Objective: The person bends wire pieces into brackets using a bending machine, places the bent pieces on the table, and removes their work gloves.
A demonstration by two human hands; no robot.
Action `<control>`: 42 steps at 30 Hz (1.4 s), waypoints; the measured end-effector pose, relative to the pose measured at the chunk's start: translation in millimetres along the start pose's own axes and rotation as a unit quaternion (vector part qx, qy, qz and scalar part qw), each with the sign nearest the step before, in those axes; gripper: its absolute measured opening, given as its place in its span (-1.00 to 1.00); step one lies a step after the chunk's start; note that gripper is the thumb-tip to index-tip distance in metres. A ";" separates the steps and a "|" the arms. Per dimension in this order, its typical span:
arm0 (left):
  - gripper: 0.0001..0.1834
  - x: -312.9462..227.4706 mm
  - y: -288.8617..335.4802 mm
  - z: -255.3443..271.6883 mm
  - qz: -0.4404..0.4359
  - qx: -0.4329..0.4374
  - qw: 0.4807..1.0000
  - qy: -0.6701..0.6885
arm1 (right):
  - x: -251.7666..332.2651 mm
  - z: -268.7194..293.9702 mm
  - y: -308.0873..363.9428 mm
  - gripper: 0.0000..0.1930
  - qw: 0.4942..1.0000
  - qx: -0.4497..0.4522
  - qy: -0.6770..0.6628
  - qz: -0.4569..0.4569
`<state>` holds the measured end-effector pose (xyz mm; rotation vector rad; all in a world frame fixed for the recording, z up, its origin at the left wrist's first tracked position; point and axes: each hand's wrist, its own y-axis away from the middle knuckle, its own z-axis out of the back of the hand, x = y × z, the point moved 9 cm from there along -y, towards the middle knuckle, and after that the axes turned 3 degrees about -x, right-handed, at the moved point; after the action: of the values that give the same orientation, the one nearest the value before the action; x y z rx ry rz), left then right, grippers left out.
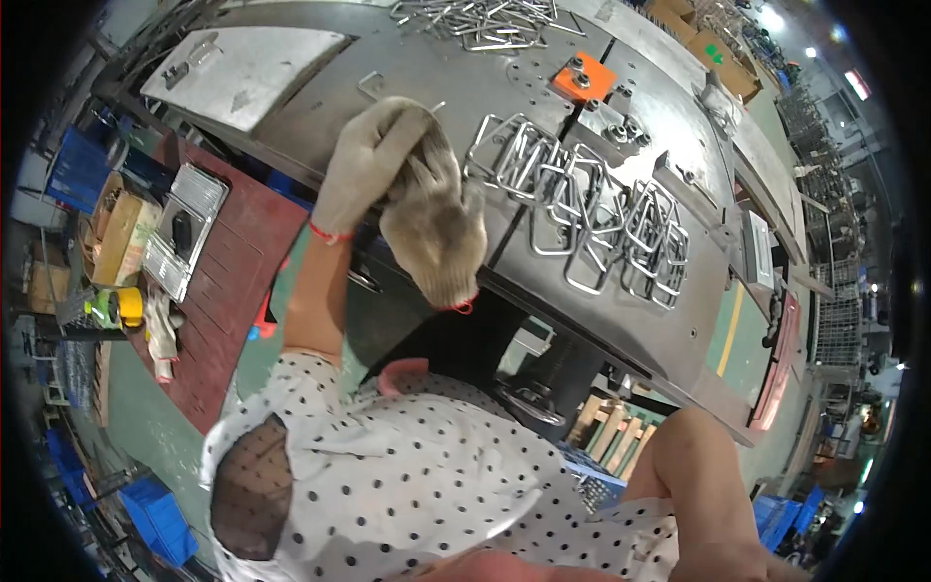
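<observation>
My left hand wears a dirty off-white knit work glove with a red cuff edge. It is closed on a second, loose work glove, which hangs over the near edge of the metal table, its red-edged cuff downward. My right arm is bare and bent at the lower right; its hand lies beyond the picture's lower edge. To the right of the held glove, a pile of bent wire frames spreads across the tabletop. One small wire piece lies just beyond my left hand.
More wire frames are heaped at the far edge. An orange plate with bolts and a metal fixture sit on the table. At left are a grey metal plate, a dark red board, a wire tray and blue bins.
</observation>
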<state>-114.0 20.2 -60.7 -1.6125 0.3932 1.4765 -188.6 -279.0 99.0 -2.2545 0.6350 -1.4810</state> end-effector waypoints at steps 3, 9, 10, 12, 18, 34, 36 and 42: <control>-0.66 -11.1 -1.3 4.4 -0.050 -0.018 0.997 -0.048 | -25.1 -2.4 -5.8 -0.30 0.999 0.010 -0.042 -0.015; -0.68 -7.0 -0.7 9.1 0.017 0.028 0.998 -0.045 | -47.8 -9.3 -16.7 -0.34 0.997 -0.016 -0.077 -0.012; -0.68 -2.2 7.4 10.9 0.036 0.016 0.998 -0.050 | -49.7 -10.7 -15.2 -0.35 0.996 -0.030 -0.077 -0.018; -0.70 -12.3 0.9 7.6 -0.067 0.000 0.997 -0.035 | -54.5 -13.7 -13.4 -0.36 0.997 -0.033 -0.071 -0.010; -0.73 -1.9 -4.1 3.7 -0.048 -0.004 0.978 -0.201 | -56.1 -15.0 -19.2 -0.40 0.992 -0.010 -0.121 0.036; -0.66 4.8 -11.2 6.5 -0.020 -0.024 0.986 -0.161 | -76.0 -75.7 -45.2 -0.51 0.944 0.119 -0.303 0.062; -0.66 4.7 -19.1 2.5 -0.050 0.006 0.984 -0.170 | -82.6 -77.0 -41.4 -0.53 0.932 0.113 -0.337 0.069; -0.67 26.2 -12.9 11.9 -0.005 0.001 0.995 -0.098 | -105.4 -82.3 -35.0 -0.57 0.899 0.108 -0.423 0.028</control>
<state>-105.7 45.0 -78.5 -1.4497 0.2747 1.6083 -295.3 -196.2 69.1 -2.3558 0.2329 -0.3940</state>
